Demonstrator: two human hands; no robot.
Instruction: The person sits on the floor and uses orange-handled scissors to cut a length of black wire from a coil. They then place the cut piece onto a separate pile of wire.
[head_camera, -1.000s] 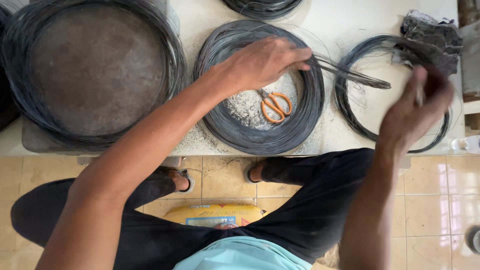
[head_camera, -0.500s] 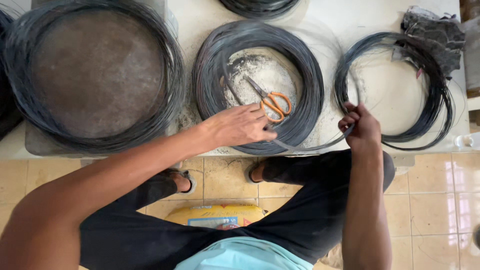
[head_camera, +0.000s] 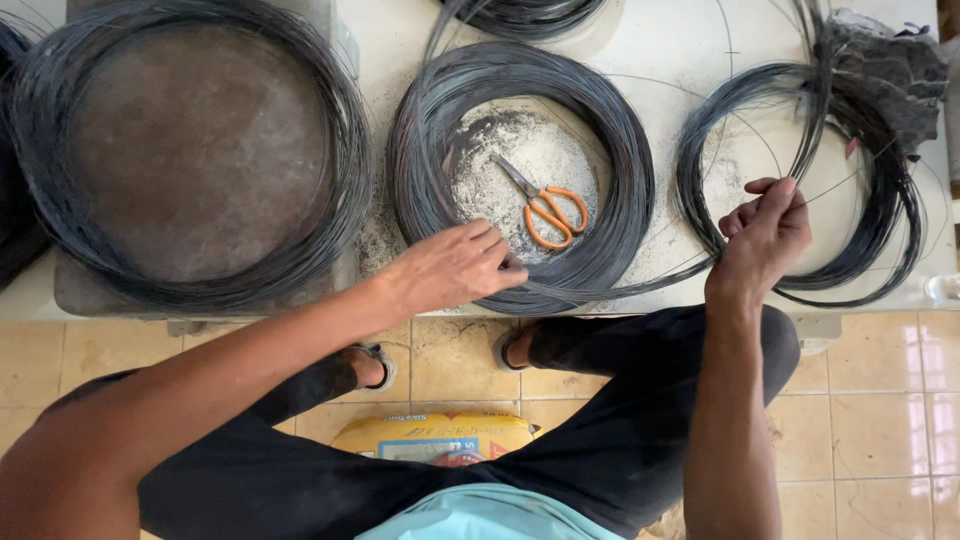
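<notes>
Left hand (head_camera: 455, 268) rests fingers-down on the near edge of the middle wire coil (head_camera: 520, 175) ringing orange scissors (head_camera: 545, 205), grip apparently loose, fingertips hidden; right hand (head_camera: 762, 240) pinches thin strands from the right coil (head_camera: 800, 180), whose far side is lost under dark rags (head_camera: 885, 65).

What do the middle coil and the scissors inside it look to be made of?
Middle coil: thin dark grey metal wire, dull finish, probably steel; fine strands spring loose and grey dust lies inside it. Scissors: bare grey metal blades, orange handles, probably plastic or plastic-coated.
</notes>
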